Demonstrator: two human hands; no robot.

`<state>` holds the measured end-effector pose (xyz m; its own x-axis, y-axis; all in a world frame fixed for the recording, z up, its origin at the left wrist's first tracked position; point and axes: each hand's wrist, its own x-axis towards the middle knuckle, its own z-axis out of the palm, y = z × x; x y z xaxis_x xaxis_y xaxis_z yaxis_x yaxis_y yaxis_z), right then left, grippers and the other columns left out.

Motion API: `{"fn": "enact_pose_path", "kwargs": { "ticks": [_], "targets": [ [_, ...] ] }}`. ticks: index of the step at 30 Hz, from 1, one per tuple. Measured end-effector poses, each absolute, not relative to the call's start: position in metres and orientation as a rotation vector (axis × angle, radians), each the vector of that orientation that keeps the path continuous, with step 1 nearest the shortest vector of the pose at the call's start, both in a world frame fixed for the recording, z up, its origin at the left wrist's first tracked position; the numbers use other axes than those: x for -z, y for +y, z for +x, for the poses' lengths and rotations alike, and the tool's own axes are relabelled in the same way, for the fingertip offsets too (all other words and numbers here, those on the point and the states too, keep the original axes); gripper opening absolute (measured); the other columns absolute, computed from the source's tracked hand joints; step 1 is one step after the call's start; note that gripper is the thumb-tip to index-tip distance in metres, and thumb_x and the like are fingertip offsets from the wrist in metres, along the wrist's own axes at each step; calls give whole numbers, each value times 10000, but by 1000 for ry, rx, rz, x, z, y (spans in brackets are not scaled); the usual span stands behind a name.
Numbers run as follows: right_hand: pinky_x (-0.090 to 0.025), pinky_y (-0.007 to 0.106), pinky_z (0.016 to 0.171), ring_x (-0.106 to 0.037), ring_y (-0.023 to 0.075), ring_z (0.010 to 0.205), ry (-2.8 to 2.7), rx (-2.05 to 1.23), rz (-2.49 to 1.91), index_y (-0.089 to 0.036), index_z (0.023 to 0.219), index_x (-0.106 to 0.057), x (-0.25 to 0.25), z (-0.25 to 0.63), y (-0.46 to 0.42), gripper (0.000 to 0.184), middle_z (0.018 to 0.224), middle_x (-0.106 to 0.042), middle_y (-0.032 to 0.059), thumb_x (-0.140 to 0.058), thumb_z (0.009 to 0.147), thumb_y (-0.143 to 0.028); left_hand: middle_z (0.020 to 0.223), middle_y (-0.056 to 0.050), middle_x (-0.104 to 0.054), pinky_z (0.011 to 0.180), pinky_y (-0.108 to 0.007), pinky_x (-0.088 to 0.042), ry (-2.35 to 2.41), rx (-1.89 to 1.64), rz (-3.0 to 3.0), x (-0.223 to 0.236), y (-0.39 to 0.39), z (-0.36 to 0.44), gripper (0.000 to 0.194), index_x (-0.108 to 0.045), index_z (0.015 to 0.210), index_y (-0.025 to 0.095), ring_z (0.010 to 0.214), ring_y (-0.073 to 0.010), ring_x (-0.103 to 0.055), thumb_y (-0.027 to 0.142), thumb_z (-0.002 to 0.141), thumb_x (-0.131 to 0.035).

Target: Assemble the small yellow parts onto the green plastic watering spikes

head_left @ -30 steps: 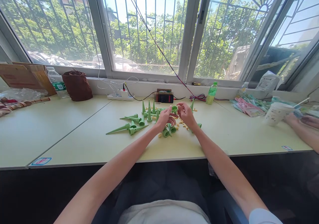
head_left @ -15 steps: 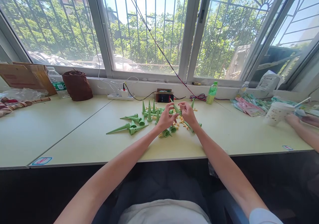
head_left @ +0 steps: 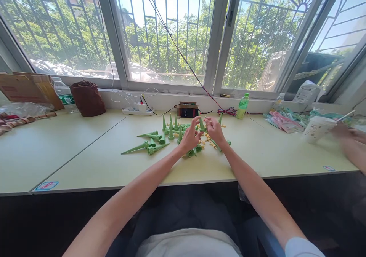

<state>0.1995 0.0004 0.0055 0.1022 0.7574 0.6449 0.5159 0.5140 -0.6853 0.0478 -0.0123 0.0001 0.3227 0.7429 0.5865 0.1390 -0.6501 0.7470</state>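
Observation:
Between the thumb and fingers of my left hand (head_left: 189, 139) is a green plastic cone spike (head_left: 202, 125), its point up. My right hand (head_left: 215, 131) is close beside it on the right, its fingers pinched together; whatever they hold is too small or hidden to make out. Left of my hands lie several more green cone spikes (head_left: 136, 147), some on their sides. Other spikes stand upright on their wide ends, such as one tall spike (head_left: 170, 129). Small yellow plastic pieces (head_left: 211, 142) are scattered under and around my right hand.
Behind the pile stands a black device with a display (head_left: 188, 112). A power strip (head_left: 137, 111), a brown bag (head_left: 87, 98) and a green bottle (head_left: 243, 106) line the back. To the right are a white cup (head_left: 318, 129), plastic packets (head_left: 283, 120) and another person's hands (head_left: 344, 132).
The green cone spike in my left hand has turned from tilted to nearly upright. My right hand stays close beside it. The other person's hand at the right has moved and is blurred.

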Motion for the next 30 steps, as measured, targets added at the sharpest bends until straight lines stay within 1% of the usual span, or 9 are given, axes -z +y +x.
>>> {"fn": "enact_pose_path", "kwargs": {
  "ticks": [4, 7, 10, 13, 17, 20, 23, 27, 30],
  "targets": [
    [-332, 265, 538, -441, 145, 503, -1540, -259, -1133, -200, 916, -565, -3, 199, 2, 316, 545, -476, -26, -406, 938, -472, 1342, -115, -550, 606, -208, -484, 786, -1344, 1981, 0, -10, 49, 645, -376, 1355, 289, 547, -50, -580, 152, 784, -640],
    [-345, 274, 559, -463, 154, 513, -1534, -250, -1145, -203, 950, -559, -2, 199, 3, 303, 547, -506, -24, -417, 935, -471, 1303, -103, -573, 546, -198, -465, 804, -1359, 1973, -1, -9, 50, 520, -445, 1278, 261, 500, -40, -561, 170, 797, -620],
    [-354, 279, 577, -479, 156, 516, -1544, -227, -1154, -200, 979, -552, -1, 198, 3, 305, 556, -533, -22, -415, 937, -469, 1240, -92, -602, 484, -193, -438, 820, -1340, 1963, -2, -7, 50, 371, -523, 1173, 223, 474, -39, -546, 238, 815, -620],
    [-357, 277, 576, -486, 155, 520, -1563, -231, -1136, -202, 990, -548, -1, 197, 3, 305, 571, -541, -22, -407, 939, -467, 1133, -75, -626, 457, -191, -420, 877, -1309, 1945, -1, -4, 51, 326, -572, 1086, 202, 471, -44, -531, 299, 790, -669],
    [-358, 277, 567, -478, 155, 512, -1593, -279, -1143, -204, 979, -543, -2, 196, 2, 270, 560, -523, -25, -408, 935, -434, 1036, -55, -617, 498, -191, -438, 904, -1364, 1999, 3, 1, 50, 234, -620, 1020, 197, 517, -50, -519, 242, 794, -658],
    [-365, 277, 564, -490, 158, 515, -1593, -312, -1150, -206, 981, -545, -2, 196, 1, 264, 561, -527, -21, -407, 934, -427, 1002, -55, -597, 554, -191, -469, 875, -1456, 2092, 5, 2, 48, 227, -671, 1019, 209, 612, -73, -545, 165, 800, -627],
    [-368, 272, 553, -491, 153, 507, -1578, -342, -1134, -205, 993, -549, -3, 196, 1, 266, 562, -526, -23, -414, 933, -426, 1039, -66, -567, 548, -183, -491, 842, -1505, 2115, 7, 1, 49, 260, -693, 1051, 231, 690, -90, -577, 157, 822, -593],
    [-365, 265, 544, -477, 142, 502, -1540, -299, -1107, -200, 994, -552, -2, 196, 1, 297, 567, -518, -26, -413, 940, -457, 1103, -87, -543, 479, -188, -509, 842, -1513, 1981, 8, 2, 54, 276, -642, 1118, 203, 693, -103, -629, 250, 852, -585],
    [-356, 263, 536, -445, 132, 490, -1498, -251, -1081, -201, 1011, -542, -3, 196, -2, 317, 569, -501, -31, -386, 954, -472, 995, -64, -585, 420, -187, -480, 876, -1479, 1848, 7, 3, 56, 317, -567, 1161, 198, 579, -89, -613, 354, 885, -558]
  ]
}}
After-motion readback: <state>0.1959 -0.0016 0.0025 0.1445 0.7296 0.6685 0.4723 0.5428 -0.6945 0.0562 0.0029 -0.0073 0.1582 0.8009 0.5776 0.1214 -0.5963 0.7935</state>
